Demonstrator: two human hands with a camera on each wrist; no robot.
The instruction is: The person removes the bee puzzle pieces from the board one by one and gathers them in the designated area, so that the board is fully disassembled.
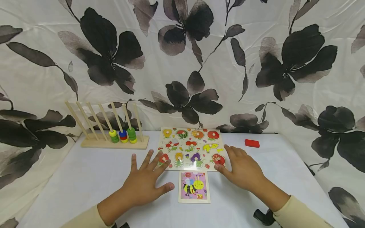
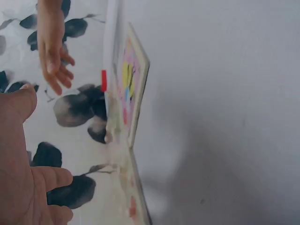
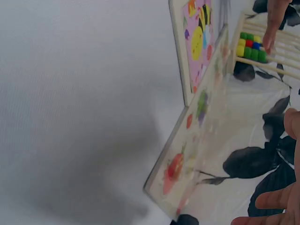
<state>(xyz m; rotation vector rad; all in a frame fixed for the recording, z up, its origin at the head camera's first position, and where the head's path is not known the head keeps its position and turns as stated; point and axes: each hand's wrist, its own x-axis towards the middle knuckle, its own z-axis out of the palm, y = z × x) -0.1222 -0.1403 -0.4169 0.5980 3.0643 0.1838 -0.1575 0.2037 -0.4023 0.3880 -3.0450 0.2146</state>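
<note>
Beside the fruit board [image 1: 182,150]: my left hand [image 1: 144,186], right hand [image 1: 244,169], fingers [image 1: 146,159] outstretched, empty; before it, bee puzzle [image 1: 194,186], presumably for easy reach.

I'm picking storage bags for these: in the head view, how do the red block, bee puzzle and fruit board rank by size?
1. Fruit board
2. Bee puzzle
3. Red block, clearly smallest, though it lies farther off than the bee puzzle.
</note>
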